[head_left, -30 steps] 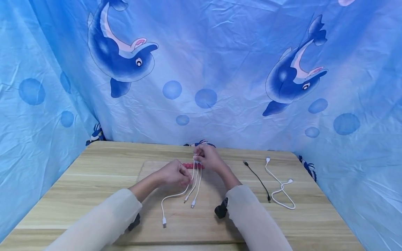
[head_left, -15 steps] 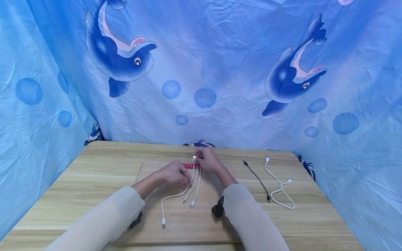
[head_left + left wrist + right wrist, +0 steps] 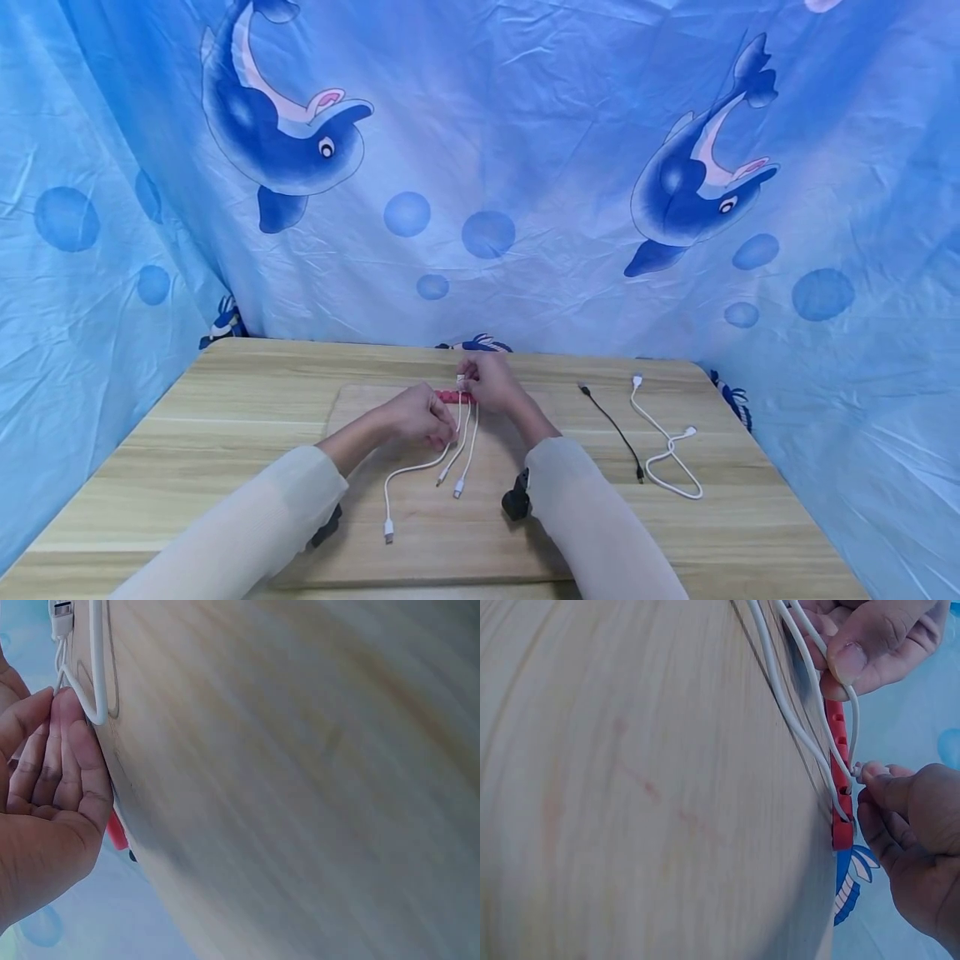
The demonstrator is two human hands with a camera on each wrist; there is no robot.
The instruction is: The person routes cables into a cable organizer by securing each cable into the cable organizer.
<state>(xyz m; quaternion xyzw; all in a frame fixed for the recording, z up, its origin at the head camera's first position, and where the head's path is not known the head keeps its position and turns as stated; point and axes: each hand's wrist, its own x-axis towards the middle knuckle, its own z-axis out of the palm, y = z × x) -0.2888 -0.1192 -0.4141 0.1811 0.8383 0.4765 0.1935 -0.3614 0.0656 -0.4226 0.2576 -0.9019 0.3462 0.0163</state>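
White, slender USB cable [image 3: 408, 470] is crossing the pale wooden board [image 3: 457, 546] and notched red strip [image 3: 446, 397]; the left hand [image 3: 417, 414] is pinching its cord, the right hand's [image 3: 491, 383] fingers are grasping its plug end [image 3: 461, 380], probably keeping that stretch straight.

The arms are stretched forward from the near side, the left forearm [image 3: 240, 521] slanted rightward and the right forearm [image 3: 600, 517] leftward. Both are covered by pale sleeves [image 3: 296, 481], with the wrists [image 3: 536, 422] left bare. The left hand [image 3: 416, 415] is held nearer, its thumb and fingertip pinched together. The right hand [image 3: 491, 385] is placed farther and to the right, its thumb and fingers likewise pinched, a gap being left between the hands.
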